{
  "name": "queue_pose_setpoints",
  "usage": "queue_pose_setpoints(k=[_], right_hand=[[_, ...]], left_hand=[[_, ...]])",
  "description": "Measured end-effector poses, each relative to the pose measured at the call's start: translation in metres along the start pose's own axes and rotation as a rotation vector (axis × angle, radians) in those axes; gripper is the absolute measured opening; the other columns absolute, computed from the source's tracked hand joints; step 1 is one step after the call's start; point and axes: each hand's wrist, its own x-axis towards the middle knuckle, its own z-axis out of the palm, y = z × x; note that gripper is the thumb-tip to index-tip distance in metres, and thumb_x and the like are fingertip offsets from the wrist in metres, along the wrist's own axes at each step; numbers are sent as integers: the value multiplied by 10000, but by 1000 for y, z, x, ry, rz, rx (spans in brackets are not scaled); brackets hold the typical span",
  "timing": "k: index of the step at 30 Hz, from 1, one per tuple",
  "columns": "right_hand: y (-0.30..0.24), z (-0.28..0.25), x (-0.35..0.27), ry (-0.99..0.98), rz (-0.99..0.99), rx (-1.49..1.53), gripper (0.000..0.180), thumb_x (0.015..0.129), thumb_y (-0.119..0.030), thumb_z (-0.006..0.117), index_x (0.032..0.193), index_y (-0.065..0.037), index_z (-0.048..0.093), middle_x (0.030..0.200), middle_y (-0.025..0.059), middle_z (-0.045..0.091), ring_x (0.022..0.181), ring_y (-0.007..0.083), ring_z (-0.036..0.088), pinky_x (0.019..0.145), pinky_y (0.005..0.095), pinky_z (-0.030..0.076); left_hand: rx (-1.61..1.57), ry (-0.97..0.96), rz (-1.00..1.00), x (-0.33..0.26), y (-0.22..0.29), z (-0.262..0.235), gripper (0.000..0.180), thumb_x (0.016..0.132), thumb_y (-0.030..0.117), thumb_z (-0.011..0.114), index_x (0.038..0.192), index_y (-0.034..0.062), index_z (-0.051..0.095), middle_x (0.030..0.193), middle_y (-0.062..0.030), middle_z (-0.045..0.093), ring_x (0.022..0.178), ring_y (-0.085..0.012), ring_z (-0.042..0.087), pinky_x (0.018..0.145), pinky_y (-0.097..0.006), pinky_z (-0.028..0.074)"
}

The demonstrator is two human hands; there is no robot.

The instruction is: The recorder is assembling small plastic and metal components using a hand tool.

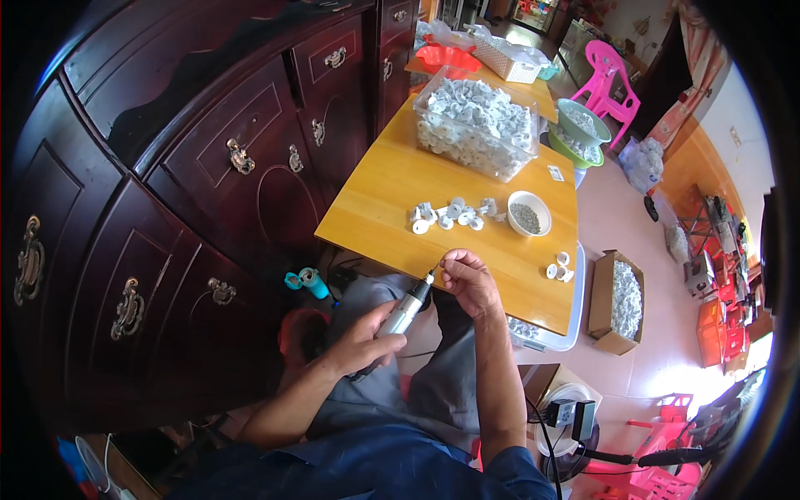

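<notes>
My left hand is wrapped around a silver-and-black electric screwdriver, its tip tilted up and to the right over my lap. Close beside that tip, my right hand is closed in a pinch; whatever sits between its fingertips is too small to make out. On the yellow table beyond, several small white plastic parts lie in a loose row. To their right stands a white bowl of tiny grey metal pieces. A few white round parts rest near the table's right edge.
A clear plastic bin heaped with white parts stands farther back on the table. Green bowls and a cardboard box of parts are at the right. Dark wooden cabinets line the left; a pink chair stands behind.
</notes>
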Motion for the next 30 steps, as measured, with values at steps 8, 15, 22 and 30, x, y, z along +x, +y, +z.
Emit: queue_pose_setpoints(k=[8,15,22,30], right_hand=[[-4,-2,-3,-32,3,-23,61,883,-11,629,939,-29,647,837,47,647,665,103,589,602,221,502],[-14,-7,-6,-53,71,-95,103,865,-4,657,959,-45,660,850,44,666,672,111,598,619,222,504],[-16,-20,-8,-325,10,22,204,871,-17,677,1070,-55,651,914,30,684,776,105,628,720,229,518],[-36,-13,-1,-67,-46,-320,403,880,-134,706,1247,-52,563,1039,39,665,846,119,631,756,263,503]], left_hand=[[40,-32,-3,-1,-4,0,630,917,162,626,1434,-23,317,861,-46,531,610,-95,541,536,-226,453],[30,-55,-5,-1,-5,0,661,913,171,629,1452,-20,298,857,-53,546,605,-103,543,537,-236,454],[-224,-201,-91,0,3,-2,667,906,216,615,1450,-14,304,833,-66,554,590,-112,539,509,-231,448],[-90,-68,-10,0,-2,0,641,905,194,601,1438,-17,315,845,-56,546,598,-109,544,512,-234,455]])
